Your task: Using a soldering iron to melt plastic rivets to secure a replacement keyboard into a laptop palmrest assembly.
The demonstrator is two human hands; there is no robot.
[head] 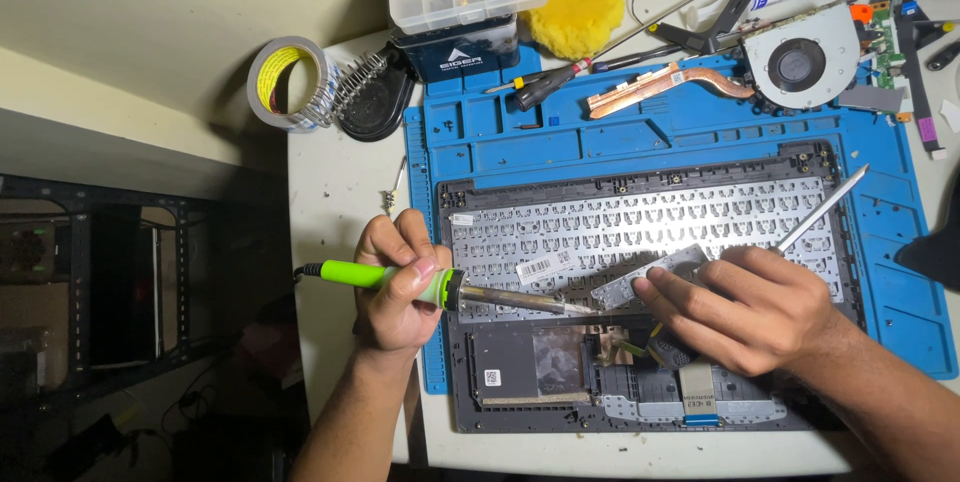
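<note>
Soldering iron, gripped by the left hand, meets the metal bracket the right hand pins; soldering seems underway, needing steadiness.

A: What does the left hand hold?

B: A soldering iron with a green handle. Its metal tip lies over the opened laptop shell, close to a small grey metal bracket.

A: And the right hand?

B: It presses on this bracket and holds metal tweezers. The shell rests on a blue work mat. A cooling fan lies behind.
</note>
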